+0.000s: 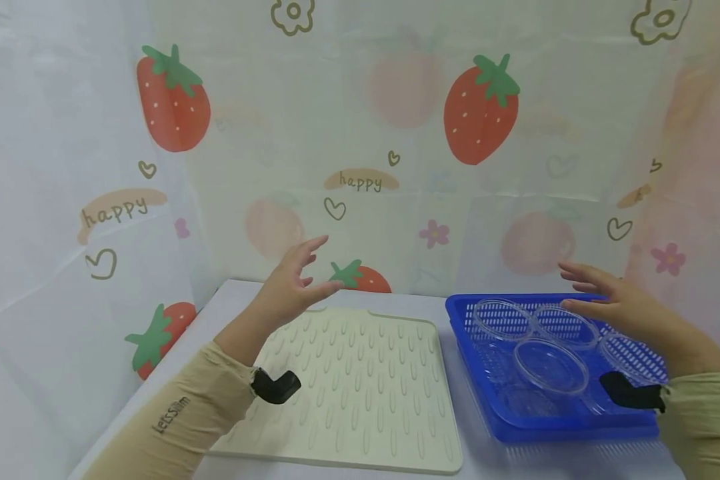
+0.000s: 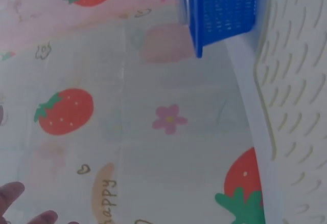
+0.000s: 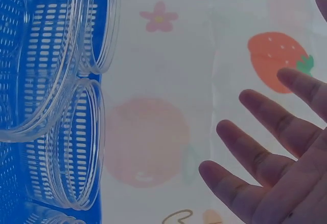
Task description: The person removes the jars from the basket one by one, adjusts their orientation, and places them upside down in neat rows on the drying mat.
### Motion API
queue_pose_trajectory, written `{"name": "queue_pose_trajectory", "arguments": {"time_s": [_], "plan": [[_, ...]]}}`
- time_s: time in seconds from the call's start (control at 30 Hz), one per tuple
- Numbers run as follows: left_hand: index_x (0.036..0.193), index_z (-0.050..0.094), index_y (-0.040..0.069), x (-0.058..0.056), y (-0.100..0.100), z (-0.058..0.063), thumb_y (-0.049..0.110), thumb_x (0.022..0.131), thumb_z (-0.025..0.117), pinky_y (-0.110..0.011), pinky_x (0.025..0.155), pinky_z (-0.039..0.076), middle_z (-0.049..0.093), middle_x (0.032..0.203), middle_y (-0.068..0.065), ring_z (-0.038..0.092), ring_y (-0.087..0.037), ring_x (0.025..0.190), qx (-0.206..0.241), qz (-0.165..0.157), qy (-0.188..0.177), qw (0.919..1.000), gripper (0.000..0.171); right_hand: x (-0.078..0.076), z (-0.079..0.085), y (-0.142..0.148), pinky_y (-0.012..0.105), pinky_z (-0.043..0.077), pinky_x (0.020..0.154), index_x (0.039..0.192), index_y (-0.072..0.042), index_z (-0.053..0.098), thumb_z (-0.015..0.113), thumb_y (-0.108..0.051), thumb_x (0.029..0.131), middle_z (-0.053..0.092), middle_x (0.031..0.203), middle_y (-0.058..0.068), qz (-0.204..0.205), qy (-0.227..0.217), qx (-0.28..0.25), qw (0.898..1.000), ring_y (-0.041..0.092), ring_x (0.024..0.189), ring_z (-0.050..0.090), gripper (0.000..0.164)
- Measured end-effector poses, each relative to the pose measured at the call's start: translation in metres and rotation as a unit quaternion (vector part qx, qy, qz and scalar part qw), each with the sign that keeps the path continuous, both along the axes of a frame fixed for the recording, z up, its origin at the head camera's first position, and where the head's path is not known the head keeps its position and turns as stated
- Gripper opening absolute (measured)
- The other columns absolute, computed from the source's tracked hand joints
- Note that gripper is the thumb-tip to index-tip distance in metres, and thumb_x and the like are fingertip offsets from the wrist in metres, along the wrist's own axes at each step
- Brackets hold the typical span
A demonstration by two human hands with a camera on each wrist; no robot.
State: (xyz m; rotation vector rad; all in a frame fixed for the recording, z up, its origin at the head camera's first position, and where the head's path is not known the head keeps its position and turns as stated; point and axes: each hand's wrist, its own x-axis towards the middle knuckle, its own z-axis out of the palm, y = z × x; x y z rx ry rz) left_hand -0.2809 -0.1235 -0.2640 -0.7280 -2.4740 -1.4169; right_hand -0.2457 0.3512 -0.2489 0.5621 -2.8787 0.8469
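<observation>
My left hand [image 1: 288, 287] hovers over the far left part of a cream ridged mat [image 1: 360, 387], its fingers extended and holding nothing. Only its fingertips [image 2: 11, 192] show at the lower left corner of the left wrist view. My right hand [image 1: 624, 303] is raised above the back right of a blue plastic basket [image 1: 486, 413], fingers spread and nothing in them. Inside the basket stand several clear round plastic containers [image 1: 551, 367]. In the right wrist view the right hand [image 3: 286, 168] is apart from the containers [image 3: 76, 147].
A white table [image 1: 207, 320] carries the mat and the basket side by side, with a narrow strip between them. Behind and beside it hangs a curtain [image 1: 420, 220] printed with strawberries, hearts and flowers. Black wrist straps [image 1: 276, 387] sit over both beige sleeves.
</observation>
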Motion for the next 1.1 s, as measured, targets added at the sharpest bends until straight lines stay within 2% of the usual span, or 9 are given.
{"name": "queue_pose_trajectory", "arguments": {"time_s": [0.03, 0.27, 0.4, 0.67, 0.73, 0.8, 0.93, 1.0, 1.1], "plan": [[0.143, 0.026, 0.025, -0.005, 0.003, -0.004, 0.034, 0.080, 0.070, -0.045, 0.102, 0.034, 0.023, 0.146, -0.003, 0.028, -0.025, 0.132, 0.003, -0.004, 0.001, 1.0000, 0.078, 0.000, 0.000, 0.001, 0.072, 0.032, 0.082, 0.147, -0.017, 0.017, 0.054, -0.027, 0.092, 0.031, 0.141, 0.025, 0.001, -0.001, -0.002, 1.000, 0.050, 0.123, 0.031, 0.067], [0.142, 0.028, 0.029, -0.010, 0.031, -0.010, 0.040, 0.079, 0.069, -0.041, 0.100, 0.038, 0.023, 0.146, 0.004, 0.031, -0.023, 0.131, 0.023, -0.025, -0.013, 0.9993, 0.077, 0.001, -0.003, 0.008, 0.070, 0.035, 0.081, 0.145, -0.012, 0.023, 0.055, -0.025, 0.092, 0.037, 0.138, 0.025, 0.007, -0.002, -0.016, 1.000, 0.048, 0.118, 0.039, 0.063], [0.141, 0.029, 0.033, -0.011, 0.048, -0.013, 0.043, 0.078, 0.069, -0.041, 0.098, 0.039, 0.026, 0.145, 0.004, 0.034, -0.020, 0.129, 0.026, -0.030, -0.026, 0.9989, 0.076, 0.000, -0.005, 0.010, 0.066, 0.038, 0.083, 0.143, -0.008, 0.027, 0.057, -0.022, 0.091, 0.041, 0.135, 0.025, 0.014, 0.001, -0.026, 1.000, 0.041, 0.116, 0.045, 0.062], [0.141, 0.033, 0.025, -0.014, 0.081, -0.022, 0.027, 0.077, 0.074, -0.040, 0.097, 0.041, 0.030, 0.144, 0.000, 0.037, -0.021, 0.127, 0.052, -0.064, -0.019, 0.9965, 0.076, -0.001, -0.010, 0.019, 0.066, 0.039, 0.081, 0.142, -0.006, 0.027, 0.058, -0.024, 0.090, 0.040, 0.135, 0.024, 0.013, -0.025, -0.024, 0.999, 0.046, 0.116, 0.042, 0.064], [0.141, 0.034, 0.023, -0.014, 0.089, -0.024, 0.025, 0.077, 0.074, -0.040, 0.096, 0.041, 0.031, 0.143, -0.001, 0.038, -0.022, 0.127, 0.057, -0.074, -0.017, 0.9955, 0.075, -0.001, -0.012, 0.022, 0.064, 0.041, 0.081, 0.142, -0.006, 0.028, 0.059, -0.023, 0.089, 0.043, 0.133, 0.024, 0.016, -0.022, -0.022, 0.999, 0.038, 0.115, 0.047, 0.063], [0.141, 0.033, 0.024, -0.014, 0.097, -0.026, 0.025, 0.077, 0.074, -0.039, 0.097, 0.041, 0.031, 0.143, -0.001, 0.037, -0.022, 0.128, 0.061, -0.083, -0.023, 0.9944, 0.076, -0.001, -0.014, 0.023, 0.062, 0.042, 0.081, 0.141, -0.007, 0.030, 0.060, -0.021, 0.088, 0.045, 0.131, 0.023, 0.022, -0.022, -0.024, 0.999, 0.024, 0.112, 0.051, 0.062], [0.141, 0.032, 0.025, -0.013, 0.112, -0.029, 0.027, 0.077, 0.073, -0.036, 0.097, 0.042, 0.029, 0.145, 0.001, 0.036, -0.022, 0.128, 0.061, -0.101, -0.037, 0.9924, 0.076, -0.001, -0.018, 0.028, 0.056, 0.045, 0.082, 0.141, -0.007, 0.031, 0.061, -0.020, 0.088, 0.047, 0.129, 0.024, 0.033, -0.040, -0.039, 0.998, -0.002, 0.102, 0.051, 0.062], [0.141, 0.032, 0.026, -0.012, 0.118, -0.031, 0.028, 0.077, 0.073, -0.035, 0.096, 0.042, 0.028, 0.145, 0.001, 0.036, -0.021, 0.129, 0.060, -0.108, -0.042, 0.9915, 0.076, -0.001, -0.020, 0.030, 0.049, 0.047, 0.082, 0.141, -0.007, 0.031, 0.061, -0.019, 0.088, 0.047, 0.129, 0.025, 0.036, -0.055, -0.047, 0.997, -0.002, 0.101, 0.052, 0.062], [0.141, 0.033, 0.027, -0.011, 0.128, -0.035, 0.029, 0.078, 0.073, -0.034, 0.096, 0.042, 0.029, 0.145, 0.002, 0.037, -0.021, 0.128, 0.056, -0.113, -0.046, 0.9909, 0.075, -0.001, -0.023, 0.034, 0.044, 0.049, 0.081, 0.140, -0.006, 0.031, 0.062, -0.019, 0.087, 0.046, 0.129, 0.026, 0.034, -0.073, -0.054, 0.995, 0.012, 0.104, 0.056, 0.063]]}}
